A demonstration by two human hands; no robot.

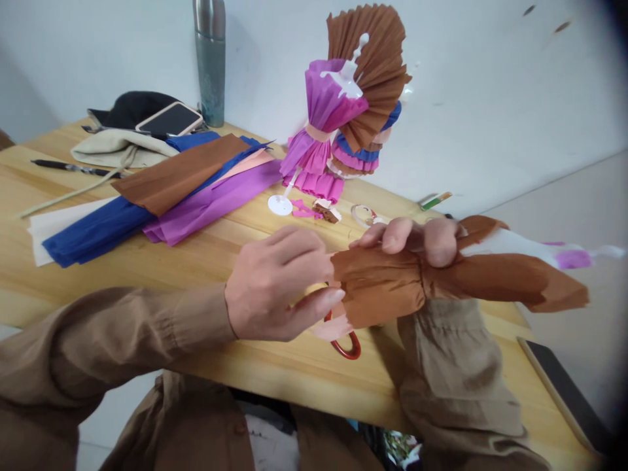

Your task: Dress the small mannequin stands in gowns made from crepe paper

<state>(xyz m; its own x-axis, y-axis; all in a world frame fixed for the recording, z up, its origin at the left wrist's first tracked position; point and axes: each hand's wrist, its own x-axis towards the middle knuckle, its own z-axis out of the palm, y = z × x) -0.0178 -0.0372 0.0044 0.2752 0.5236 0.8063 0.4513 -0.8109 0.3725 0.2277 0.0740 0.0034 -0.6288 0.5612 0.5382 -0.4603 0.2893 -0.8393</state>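
My right hand [417,239] grips a small white dress form [520,245] by its waist, tilted onto its side. Brown crepe paper covers it, gathered at the waist into a skirt [383,288], with a loose brown flap [515,278] on the bodice end. My left hand [279,284] is at the skirt's hem, fingers curled and thumb against the paper edge; its fingertips are partly hidden. Pale pink paper [333,327] shows under the hem. Just below lie scissors with a red handle [350,350], partly covered.
Folded crepe paper strips [181,176] lie at left, near a pen [73,168], pouch [118,147] and phone [169,121]. A flask [210,65] stands by the wall. A dressed form [346,82], paper scraps [326,210] and tape roll [363,214] are behind; a tablet-like device [559,386] is at right.
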